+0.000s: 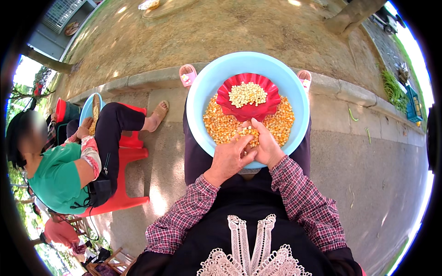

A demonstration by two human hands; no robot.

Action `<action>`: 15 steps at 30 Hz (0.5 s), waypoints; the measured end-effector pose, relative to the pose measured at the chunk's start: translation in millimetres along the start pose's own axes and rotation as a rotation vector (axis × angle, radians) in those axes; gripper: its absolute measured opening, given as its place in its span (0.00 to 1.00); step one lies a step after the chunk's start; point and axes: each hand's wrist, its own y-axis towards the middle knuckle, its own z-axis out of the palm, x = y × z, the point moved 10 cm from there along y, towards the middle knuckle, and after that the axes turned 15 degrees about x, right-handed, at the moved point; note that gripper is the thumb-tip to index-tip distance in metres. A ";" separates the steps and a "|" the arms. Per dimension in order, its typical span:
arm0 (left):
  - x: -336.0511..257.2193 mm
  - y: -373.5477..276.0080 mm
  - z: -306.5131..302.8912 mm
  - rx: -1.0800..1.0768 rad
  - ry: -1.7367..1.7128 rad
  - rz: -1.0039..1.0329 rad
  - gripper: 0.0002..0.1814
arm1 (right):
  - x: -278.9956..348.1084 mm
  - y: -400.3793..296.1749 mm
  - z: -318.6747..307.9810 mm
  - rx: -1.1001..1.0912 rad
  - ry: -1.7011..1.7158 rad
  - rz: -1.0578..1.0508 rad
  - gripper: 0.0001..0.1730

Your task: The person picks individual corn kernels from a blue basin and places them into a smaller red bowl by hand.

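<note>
A light blue plastic basin rests on the lap, with loose orange-yellow corn kernels in its bottom. On those kernels sits a red fluted plastic dish holding a heap of paler kernels. Over the basin's near side, my right hand is cupped palm up around a small pile of kernels. My left hand reaches in from the left, its thumb and fingers at that pile; whether it pinches a kernel is hidden. Both hands are just below the red dish.
At left a person in a green top sits on a red plastic stool, holding another blue basin. A concrete kerb runs beyond the feet, with bare soil past it. A blue crate and green stalks lie at right.
</note>
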 end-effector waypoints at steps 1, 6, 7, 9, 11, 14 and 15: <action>-0.5 -0.4 1.6 -0.007 0.046 0.020 0.13 | -0.1 -0.5 4.4 0.025 0.003 -0.004 0.16; 17.5 -0.7 -5.4 -0.033 -0.063 -0.044 0.16 | 2.9 6.0 -2.2 0.048 0.102 -0.078 0.15; 17.4 0.5 -8.5 -0.049 -0.086 -0.048 0.16 | 3.8 8.2 -6.4 0.054 0.112 -0.090 0.15; 14.7 3.7 -0.3 0.044 -0.052 -0.066 0.16 | -0.1 7.9 -9.2 0.018 0.112 -0.050 0.15; 3.2 4.9 2.5 0.055 0.097 0.021 0.16 | -1.4 3.6 0.1 -0.004 0.062 -0.010 0.15; 2.2 2.5 4.9 0.036 0.095 0.090 0.16 | 1.1 3.7 -0.4 0.043 0.065 -0.023 0.16; 1.6 1.1 3.7 0.022 0.074 0.113 0.16 | 1.9 4.4 -3.8 0.025 0.093 -0.044 0.15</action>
